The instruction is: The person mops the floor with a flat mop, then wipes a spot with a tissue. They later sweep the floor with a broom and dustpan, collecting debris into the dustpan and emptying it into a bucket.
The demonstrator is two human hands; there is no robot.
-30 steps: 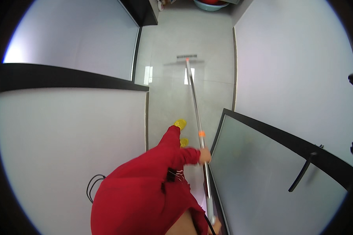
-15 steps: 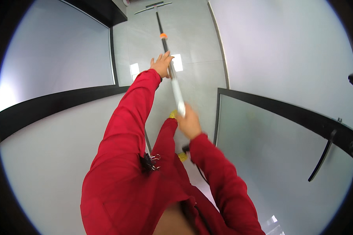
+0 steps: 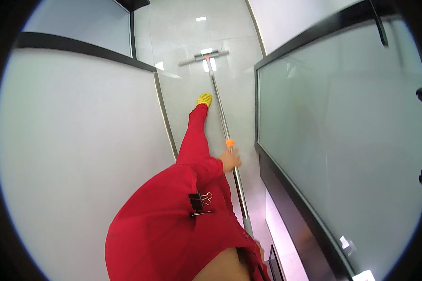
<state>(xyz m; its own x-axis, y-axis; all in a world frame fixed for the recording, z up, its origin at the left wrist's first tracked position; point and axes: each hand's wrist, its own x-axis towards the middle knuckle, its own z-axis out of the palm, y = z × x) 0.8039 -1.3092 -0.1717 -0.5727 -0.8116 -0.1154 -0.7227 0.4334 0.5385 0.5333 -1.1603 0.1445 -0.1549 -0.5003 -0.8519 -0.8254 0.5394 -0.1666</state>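
A long-handled floor squeegee slants from the far floor back along my right side. Its wide grey head lies across the floor tiles, and an orange collar rings the metal pole. Just below that collar, my left hand is closed round the pole, slightly blurred. At the near end, by the grey grip, only a sliver of my right hand shows past my red clothing. It appears closed on the handle; most of its fingers are hidden.
Pale panels with dark frames line the left. A dark-framed frosted glass door with a black handle stands close on the right. My yellow shoe is on the grey tiles. Black binder clips hang on my red clothing.
The squeegee has been drawn back toward me, its head now much nearer. Both hands have come back with it, the right one down beside my body. My view has shifted along the passage.
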